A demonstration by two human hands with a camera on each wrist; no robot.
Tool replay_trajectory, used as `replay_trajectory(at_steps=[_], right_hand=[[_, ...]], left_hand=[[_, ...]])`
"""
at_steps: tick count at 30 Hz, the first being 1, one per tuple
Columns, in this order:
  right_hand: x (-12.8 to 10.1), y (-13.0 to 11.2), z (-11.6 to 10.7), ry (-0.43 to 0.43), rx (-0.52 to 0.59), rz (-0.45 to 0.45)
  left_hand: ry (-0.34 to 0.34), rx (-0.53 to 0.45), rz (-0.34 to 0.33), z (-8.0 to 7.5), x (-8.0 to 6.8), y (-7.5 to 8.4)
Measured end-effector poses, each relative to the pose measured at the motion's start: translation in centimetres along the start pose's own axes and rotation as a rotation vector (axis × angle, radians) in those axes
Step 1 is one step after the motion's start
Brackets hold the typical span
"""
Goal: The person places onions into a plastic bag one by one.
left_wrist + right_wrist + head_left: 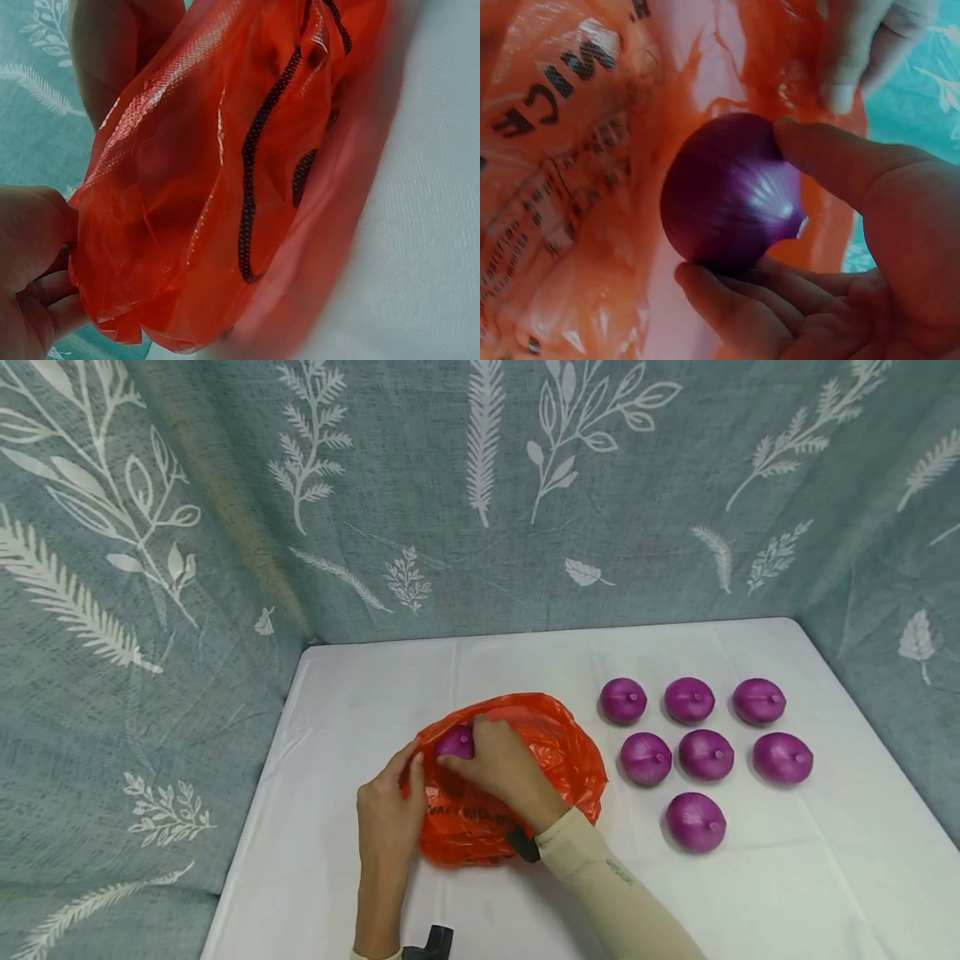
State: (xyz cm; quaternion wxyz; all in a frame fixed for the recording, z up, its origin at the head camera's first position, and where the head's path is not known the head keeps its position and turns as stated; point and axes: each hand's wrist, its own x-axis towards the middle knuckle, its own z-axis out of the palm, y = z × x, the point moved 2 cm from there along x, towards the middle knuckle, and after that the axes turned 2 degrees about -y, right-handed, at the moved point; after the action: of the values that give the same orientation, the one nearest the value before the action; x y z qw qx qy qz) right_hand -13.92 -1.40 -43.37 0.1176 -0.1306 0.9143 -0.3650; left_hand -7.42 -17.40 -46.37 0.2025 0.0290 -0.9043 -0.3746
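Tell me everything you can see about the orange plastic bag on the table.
The orange plastic bag is thin, crinkled, glossy film with black printed lettering on its side. It lies slumped on the white tablecloth, left of seven loose purple onions, its mouth open. The left hand pinches its near-left edge, holding the opening apart. The right hand reaches into the mouth, gripping a purple onion between thumb and fingers. Nothing else shows inside.

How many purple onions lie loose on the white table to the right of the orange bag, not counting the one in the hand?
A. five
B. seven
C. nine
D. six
B: seven purple onions lie on the white table in rows of three, three and one, right of the orange bag; an eighth onion is in the grip of the right hand.
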Motion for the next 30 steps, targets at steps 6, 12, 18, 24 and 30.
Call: replay_trajectory(at_steps=[6,12,18,24,30], right_hand=[[0.4,0.3,1.0,-0.003,0.032,0.015],[0.7,0.6,2.0,0.006,0.027,0.004],[1.0,0.6,2.4,0.057,-0.004,-0.042],[1.0,0.7,2.5,0.066,-0.017,-0.07],[0.4,0.4,2.0,0.047,-0.033,-0.066]], left_hand=[[0.0,0.006,0.008,0.1,-0.1,0.0],[0.007,0.013,0.009,0.0,-0.1,-0.2],[0.016,0.006,0.019,0.0,0.0,-0.3],[0.026,0.013,0.021,0.1,0.0,-0.3],[0.032,0.017,0.009,-0.1,0.0,-0.5]])
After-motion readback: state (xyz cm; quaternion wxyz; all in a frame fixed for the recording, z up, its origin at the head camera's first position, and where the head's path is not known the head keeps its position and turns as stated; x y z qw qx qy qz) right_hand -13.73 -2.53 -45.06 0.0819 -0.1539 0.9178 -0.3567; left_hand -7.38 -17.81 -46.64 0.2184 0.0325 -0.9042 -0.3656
